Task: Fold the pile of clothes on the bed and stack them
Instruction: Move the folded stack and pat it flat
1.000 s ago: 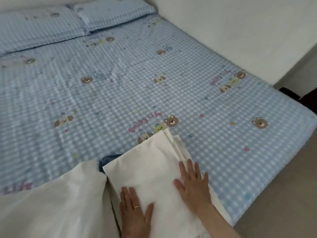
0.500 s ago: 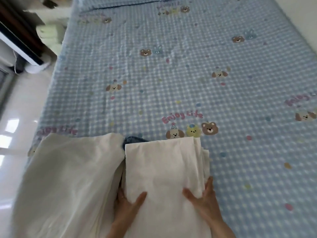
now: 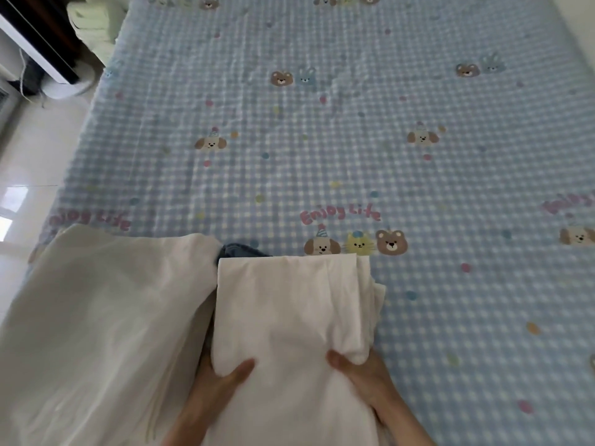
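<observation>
- The folded white cloth [image 3: 286,317] lies on the near part of the bed [image 3: 354,156], right in front of me.
- My left hand [image 3: 219,387] holds its near left side. My thumb lies on top and my fingers are tucked under the cloth, so I cannot see them.
- My right hand [image 3: 363,375] holds its near right side the same way, thumb on top and fingers hidden under the layers.
- The cloth sits between my two hands, and its far edge points away from me.
- On the right side of the cloth I can see a few layers stacked up.
- A big white sheet [image 3: 96,317] lies just left of the folded cloth, touching it, loose and not folded flat.
- A bit of blue cloth [image 3: 238,251] peeks out at the far edge, between the two white ones.
- The bed cover is blue checks with little bears and dogs and the words "Enjoy Life" [image 3: 339,214].
- Far left, past the bed, there is pale floor [image 3: 35,149] and a stack of light green folded things [image 3: 93,20].
</observation>
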